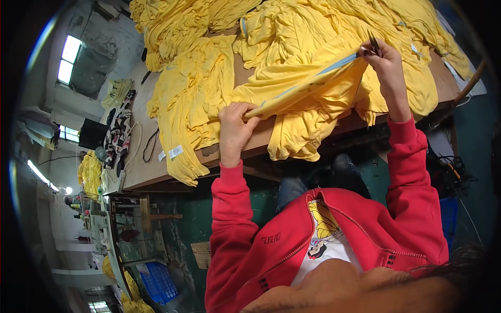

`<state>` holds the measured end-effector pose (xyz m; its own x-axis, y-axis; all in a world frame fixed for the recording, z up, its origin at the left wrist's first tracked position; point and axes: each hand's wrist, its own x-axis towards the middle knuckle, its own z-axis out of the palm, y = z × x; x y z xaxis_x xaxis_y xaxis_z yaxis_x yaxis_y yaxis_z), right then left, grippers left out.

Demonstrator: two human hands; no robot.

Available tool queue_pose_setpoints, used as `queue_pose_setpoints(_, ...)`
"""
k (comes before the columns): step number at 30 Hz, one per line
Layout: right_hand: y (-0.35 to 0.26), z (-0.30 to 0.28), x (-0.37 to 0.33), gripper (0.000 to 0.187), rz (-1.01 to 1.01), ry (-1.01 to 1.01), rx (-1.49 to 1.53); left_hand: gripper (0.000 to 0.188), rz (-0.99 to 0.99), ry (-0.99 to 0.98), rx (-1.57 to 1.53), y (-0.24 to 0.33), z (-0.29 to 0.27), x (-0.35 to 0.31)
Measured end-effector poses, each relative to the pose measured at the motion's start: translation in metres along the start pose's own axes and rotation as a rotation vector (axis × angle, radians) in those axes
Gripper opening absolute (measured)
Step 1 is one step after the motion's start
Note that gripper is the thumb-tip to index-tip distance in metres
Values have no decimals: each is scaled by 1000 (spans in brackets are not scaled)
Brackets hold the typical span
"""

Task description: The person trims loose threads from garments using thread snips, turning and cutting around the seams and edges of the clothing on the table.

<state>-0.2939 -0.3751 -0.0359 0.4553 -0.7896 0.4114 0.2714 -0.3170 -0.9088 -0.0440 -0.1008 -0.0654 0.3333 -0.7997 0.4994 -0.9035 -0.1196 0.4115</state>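
A yellow garment (308, 86) with a light-blue strip along one edge is pulled taut between my two hands, above the table's near edge. My left hand (237, 130) is closed on its left end, thumb over the cloth. At the other end my right hand (387, 70), raised higher and to the right, pinches the edge by the blue strip. That same hand also holds small dark thread snips (373, 44), their pointed tips sticking up past the fingers. The lower part of the cloth hangs in folds over the table edge.
Heaps of yellow garments (177, 26) cover much of the brown table (250, 143). Another yellow garment (182, 115) with white labels hangs over the near edge at left. Black-and-white patterned cloth (119, 128) lies farther left. A blue crate (158, 283) and a cardboard box (201, 254) stand below.
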Motion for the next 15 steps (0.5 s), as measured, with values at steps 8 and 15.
queue_pose_setpoints(8,37,-34,31,16,85,-33,-149,26,178,-236,-200,6,2,-10)
queue_pose_setpoints(15,74,-73,2,17,302,-250,-118,24,-423,349,-48,-55,15,-21)
